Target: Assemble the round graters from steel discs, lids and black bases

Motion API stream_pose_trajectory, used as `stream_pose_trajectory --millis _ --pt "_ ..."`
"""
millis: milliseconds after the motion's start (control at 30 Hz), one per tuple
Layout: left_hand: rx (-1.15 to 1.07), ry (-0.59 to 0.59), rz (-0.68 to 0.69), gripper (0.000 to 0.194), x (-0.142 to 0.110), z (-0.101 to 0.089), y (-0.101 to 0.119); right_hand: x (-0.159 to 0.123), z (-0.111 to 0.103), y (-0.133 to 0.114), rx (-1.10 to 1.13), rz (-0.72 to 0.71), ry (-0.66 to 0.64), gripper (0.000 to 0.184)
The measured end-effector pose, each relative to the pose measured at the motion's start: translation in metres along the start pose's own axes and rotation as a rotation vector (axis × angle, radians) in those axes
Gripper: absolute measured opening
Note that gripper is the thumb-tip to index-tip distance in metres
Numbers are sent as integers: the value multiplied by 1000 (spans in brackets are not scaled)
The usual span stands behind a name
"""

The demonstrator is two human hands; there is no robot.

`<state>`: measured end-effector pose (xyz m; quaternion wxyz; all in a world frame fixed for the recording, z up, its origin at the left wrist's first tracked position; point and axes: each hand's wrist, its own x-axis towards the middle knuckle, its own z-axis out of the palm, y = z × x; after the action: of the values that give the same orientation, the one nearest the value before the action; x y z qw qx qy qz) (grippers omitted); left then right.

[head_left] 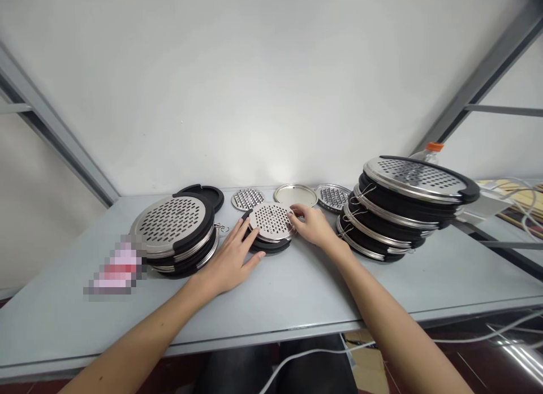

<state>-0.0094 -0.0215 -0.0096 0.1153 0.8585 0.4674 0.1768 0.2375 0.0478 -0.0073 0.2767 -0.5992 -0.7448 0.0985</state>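
Just ahead of me on the table is a round metal grater disc (271, 220) with rows of slots, resting on a black round base (271, 247). My left hand (231, 261) lies at its left side, fingers spread, the fingertips on the black rim piece. At the disc's right edge, my right hand (313, 225) has its fingers bent, with thumb and fingertips on the metal edge. Behind lie a coarse grater disc (248, 199), a plain shallow metal disc (296, 195) and another coarse grater disc (334, 197).
A short stack of black-rimmed graters (172, 221) stands left, with a black ring base (207, 196) behind it. On the right, a taller stack (418, 176) leans, wire clips hanging out. A bottle with an orange cap (434, 147), metal frame posts and white cables are near it.
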Motion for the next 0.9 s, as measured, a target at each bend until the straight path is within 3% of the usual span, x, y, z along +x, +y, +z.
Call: stream_pose_trajectory --millis 367,567,900 --pt "-18 31 -33 59 1 3 -5 0 -6 -1 12 -27 33 29" --pt "-18 26 -20 60 3 3 -7 0 -1 3 113 -143 -14 29" --pt "46 46 -18 68 24 14 -4 -1 -10 2 108 -146 -63 30"
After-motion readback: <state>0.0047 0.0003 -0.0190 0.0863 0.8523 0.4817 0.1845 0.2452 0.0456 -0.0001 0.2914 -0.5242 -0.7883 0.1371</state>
